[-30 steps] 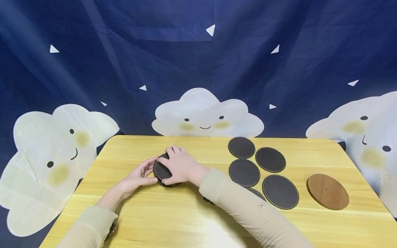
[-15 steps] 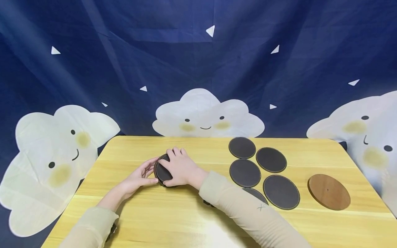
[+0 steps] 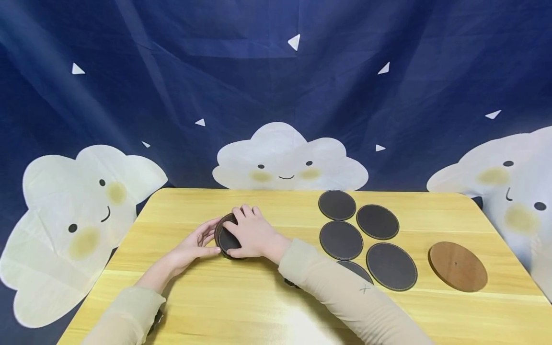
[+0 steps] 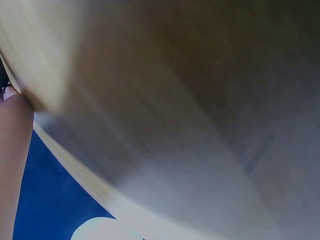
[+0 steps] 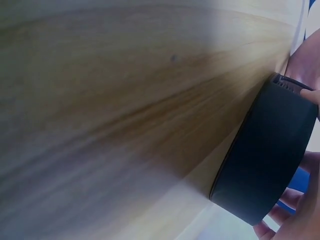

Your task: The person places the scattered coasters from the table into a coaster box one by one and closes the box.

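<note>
A round dark coaster holder (image 5: 265, 150) stands on the table, its black side wall filling the right of the right wrist view. In the head view my left hand (image 3: 189, 248) holds the holder's left side, thumb in front and fingers behind. My right hand (image 3: 253, 234) grips a black round coaster (image 3: 228, 237) from above, thumb and fingers spread across it. This coaster lies at the holder's top, inside its brown rim (image 3: 218, 230); how deep it sits is hidden by the right hand. The left wrist view catches little beyond the tabletop and a forearm.
Several black stitched coasters (image 3: 340, 240) lie flat right of the hands, one partly behind the right sleeve (image 3: 340, 292). Farther right lies a brown round disc (image 3: 458, 266) with a small centre dot. A blue cloud-print curtain (image 3: 276, 86) hangs behind the wooden table (image 3: 207, 306).
The coaster under my right hand has shifted slightly right and settled, so more of the holder's brown rim shows at its left. My left hand has stayed nearly still.
</note>
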`<move>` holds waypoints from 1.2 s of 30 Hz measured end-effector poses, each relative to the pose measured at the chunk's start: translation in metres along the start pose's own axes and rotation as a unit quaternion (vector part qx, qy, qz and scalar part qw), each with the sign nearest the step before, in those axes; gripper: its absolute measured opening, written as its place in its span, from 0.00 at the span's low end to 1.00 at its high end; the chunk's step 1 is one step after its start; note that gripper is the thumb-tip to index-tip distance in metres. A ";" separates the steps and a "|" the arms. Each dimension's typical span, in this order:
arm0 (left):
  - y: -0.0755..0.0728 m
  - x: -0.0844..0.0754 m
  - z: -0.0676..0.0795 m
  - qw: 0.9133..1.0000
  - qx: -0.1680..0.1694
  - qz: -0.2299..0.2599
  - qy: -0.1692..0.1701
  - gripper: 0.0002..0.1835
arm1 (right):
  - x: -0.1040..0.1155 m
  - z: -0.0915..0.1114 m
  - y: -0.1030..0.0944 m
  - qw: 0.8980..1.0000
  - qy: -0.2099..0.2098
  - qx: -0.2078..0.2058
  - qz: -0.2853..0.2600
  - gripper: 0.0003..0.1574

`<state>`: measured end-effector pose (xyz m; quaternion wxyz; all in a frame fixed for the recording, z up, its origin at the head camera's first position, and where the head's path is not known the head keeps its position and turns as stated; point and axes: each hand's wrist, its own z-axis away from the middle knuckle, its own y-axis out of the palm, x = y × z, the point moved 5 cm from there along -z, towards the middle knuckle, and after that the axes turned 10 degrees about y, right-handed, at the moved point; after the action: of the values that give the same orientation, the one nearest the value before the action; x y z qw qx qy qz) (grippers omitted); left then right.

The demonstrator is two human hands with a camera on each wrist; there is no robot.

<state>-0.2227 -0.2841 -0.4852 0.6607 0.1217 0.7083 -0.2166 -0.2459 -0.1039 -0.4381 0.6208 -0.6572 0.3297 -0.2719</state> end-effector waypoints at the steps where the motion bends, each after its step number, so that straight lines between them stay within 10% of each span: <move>1: 0.000 0.000 0.000 1.000 -0.001 0.000 -0.003 0.49 | 0.000 0.000 0.000 1.000 -0.003 0.000 -0.001 0.44; 36: -0.002 0.005 -0.002 1.000 -0.018 -0.008 -0.012 0.50 | -0.116 0.025 -0.018 0.997 0.056 0.017 -0.050 0.40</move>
<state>-0.2264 -0.2857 -0.4897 0.6696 0.1014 0.7051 -0.2105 -0.2985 0.0023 -0.4160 0.5983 -0.6460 0.3261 -0.3440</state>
